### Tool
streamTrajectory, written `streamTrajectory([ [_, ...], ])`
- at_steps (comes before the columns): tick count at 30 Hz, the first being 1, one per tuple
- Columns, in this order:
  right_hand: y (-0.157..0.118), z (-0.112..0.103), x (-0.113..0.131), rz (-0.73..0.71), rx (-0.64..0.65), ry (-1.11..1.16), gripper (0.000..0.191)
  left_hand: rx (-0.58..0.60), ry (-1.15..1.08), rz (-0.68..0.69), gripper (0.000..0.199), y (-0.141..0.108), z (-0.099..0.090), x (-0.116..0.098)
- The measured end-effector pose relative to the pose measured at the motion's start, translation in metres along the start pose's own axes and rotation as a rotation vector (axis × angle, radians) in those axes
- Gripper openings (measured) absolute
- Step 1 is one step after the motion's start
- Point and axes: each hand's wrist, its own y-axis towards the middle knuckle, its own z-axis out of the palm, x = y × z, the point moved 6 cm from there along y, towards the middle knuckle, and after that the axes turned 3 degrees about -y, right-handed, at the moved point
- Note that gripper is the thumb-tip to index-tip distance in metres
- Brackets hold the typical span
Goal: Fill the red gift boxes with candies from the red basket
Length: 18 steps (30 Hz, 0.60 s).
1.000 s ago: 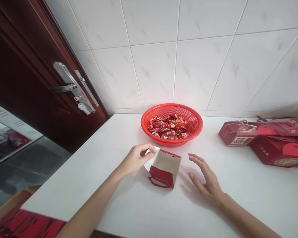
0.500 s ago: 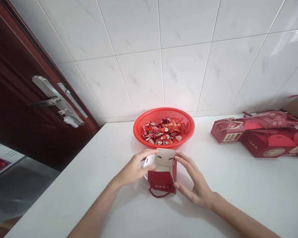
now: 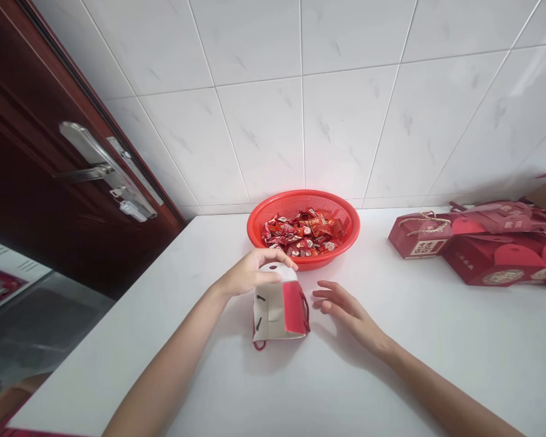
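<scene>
A small red paper box [image 3: 295,308] stands on the white table with its top open, showing a pale inside and dark cord ends. Red cord handles hang at its right side and lower left corner. My left hand [image 3: 250,272] grips the white flap with a hole at the box's far side, between thumb and fingers. To the right of the box, my right hand [image 3: 346,308] is apart from it, fingers spread and holding nothing. Behind the box sits a red mesh basket [image 3: 255,226] with many wrapped red candies [image 3: 307,233].
At the right of the white table [image 3: 373,376] are a closed red box with a rope handle [image 3: 421,233] and several red cartons [image 3: 495,261]. A tiled wall [image 3: 259,139] rises behind. A dark red door [image 3: 36,152] with a metal handle is at the left.
The box has turned, so its printed front no longer faces me and its cord is now at the right. My right hand has let go of it; my left hand has moved to the far flap.
</scene>
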Motion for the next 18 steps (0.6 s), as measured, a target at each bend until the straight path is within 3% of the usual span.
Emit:
streamTrajectory([
  [4, 0.001, -0.002, 0.001, -0.024, -0.003, 0.042, 0.053, 0.037, -0.007, 0.085, 0.007, 0.02, 0.016, -0.008],
  [10, -0.002, -0.021, 0.012, -0.142, -0.23, -0.102, 0.045, 0.107, 0.0, 0.089, 0.01, 0.035, 0.033, 0.002],
  [14, -0.007, -0.013, 0.034, -0.352, -0.276, -0.284, 0.044, 0.173, 0.025, 0.088, 0.015, 0.032, 0.038, 0.002],
  [18, -0.011, 0.003, 0.047, -0.417, -0.241, -0.408, 0.053, 0.242, 0.1, 0.1, 0.025, 0.014, 0.034, -0.007],
])
